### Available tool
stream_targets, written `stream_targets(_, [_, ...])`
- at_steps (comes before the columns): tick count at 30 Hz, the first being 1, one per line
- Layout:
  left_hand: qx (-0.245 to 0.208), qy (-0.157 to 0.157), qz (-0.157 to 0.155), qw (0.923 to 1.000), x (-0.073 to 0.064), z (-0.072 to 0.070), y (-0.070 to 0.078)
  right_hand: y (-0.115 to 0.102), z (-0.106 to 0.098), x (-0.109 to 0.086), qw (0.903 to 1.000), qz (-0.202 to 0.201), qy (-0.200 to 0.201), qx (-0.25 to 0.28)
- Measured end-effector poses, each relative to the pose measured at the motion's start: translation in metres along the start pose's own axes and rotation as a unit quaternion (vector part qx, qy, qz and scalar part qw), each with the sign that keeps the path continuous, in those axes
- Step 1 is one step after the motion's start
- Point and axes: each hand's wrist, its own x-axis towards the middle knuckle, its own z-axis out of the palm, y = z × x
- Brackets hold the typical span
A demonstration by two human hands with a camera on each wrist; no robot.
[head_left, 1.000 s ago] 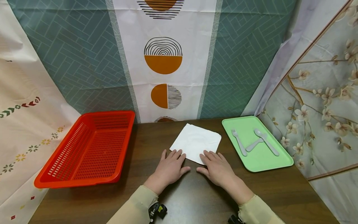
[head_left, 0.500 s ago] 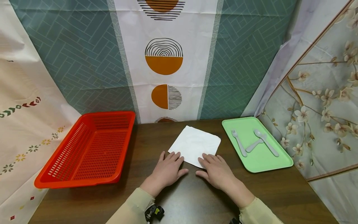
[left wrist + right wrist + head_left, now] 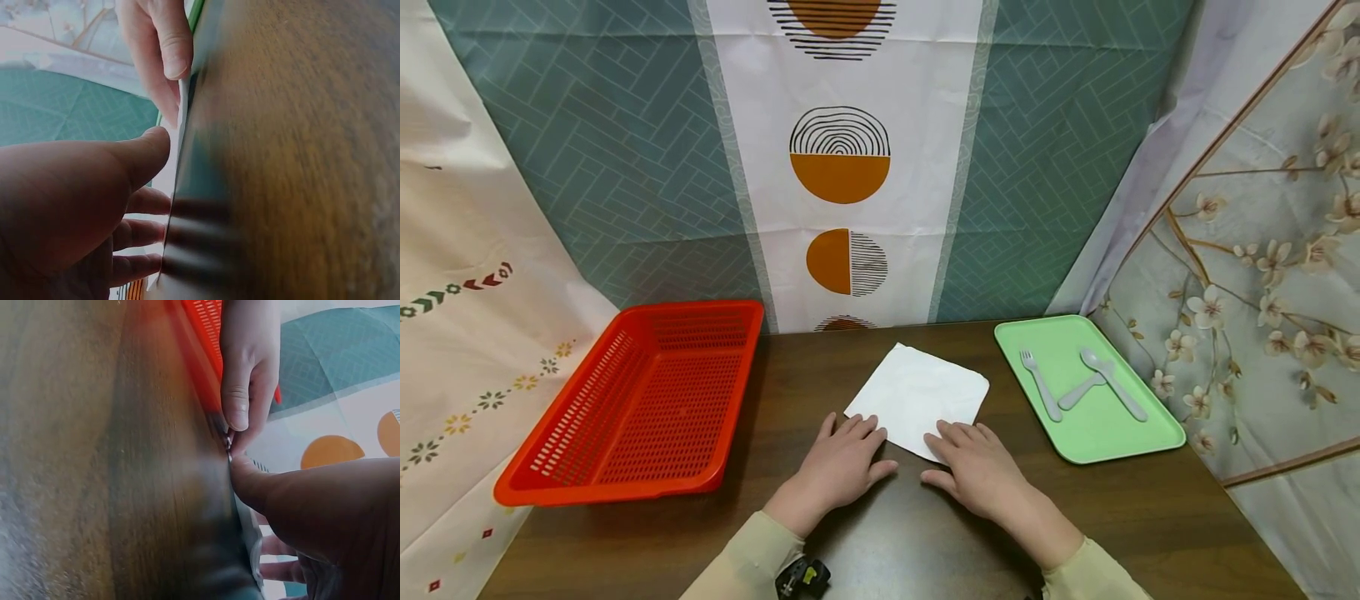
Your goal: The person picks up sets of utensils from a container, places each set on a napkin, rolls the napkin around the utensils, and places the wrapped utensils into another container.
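- Head view: the white sheet (image 3: 917, 400) lies flat at the middle of the frame, turned at an angle on the dark brown surface (image 3: 887, 554); whether it is cloth or paper I cannot tell.
- My left grip (image 3: 835, 471), at the lower middle left of center, is relaxed with fingers extended, fingertips at the sheet's lower left edge.
- My right grip (image 3: 976, 473), lower middle right of center, is likewise uncurled, its fingers on the sheet's lower right part; neither pinches anything.
- Both thumbs point inward, toward each other, just below the sheet's near edge.
- At the left of the frame I see a red basket (image 3: 677, 417) with slotted walls.
- At the right sits a green tray (image 3: 1127, 437) bearing a fork (image 3: 1041, 386), a spoon (image 3: 1114, 384) and, crossed beneath the spoon, another utensil (image 3: 1081, 391) whose end is hidden.
- Left wrist view: my left thumb and three fingers reach from the lower left toward the sheet's thin edge, with my other hand at the upper middle.
- Right wrist view: my right hand enters from the lower right, the left hangs from the top, and red basket mesh shows behind it.
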Motion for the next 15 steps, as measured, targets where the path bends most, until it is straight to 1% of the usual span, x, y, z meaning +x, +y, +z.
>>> stream_targets(5, [0.0, -0.002, 0.003, 1.0, -0.0047, -0.0032, -0.0024, -0.0036, 0.0007, -0.0014, 1.0, -0.004, -0.002, 0.001])
stream_targets(9, [-0.005, 0.0, 0.01, 0.9999, -0.0069, -0.0058, -0.004, -0.0038, -0.0008, -0.0009, 0.9997, -0.021, 0.006, -0.002])
stream_targets(12, [-0.014, 0.019, 0.025, 0.9994, -0.006, -0.0068, -0.0046, -0.0006, -0.0022, 0.0018, 0.9992, -0.033, 0.021, -0.003])
stream_targets(15, [-0.017, 0.056, 0.048, 0.9971, -0.0026, -0.0056, -0.0039, 0.0047, -0.002, 0.0077, 0.999, -0.025, 0.035, 0.008])
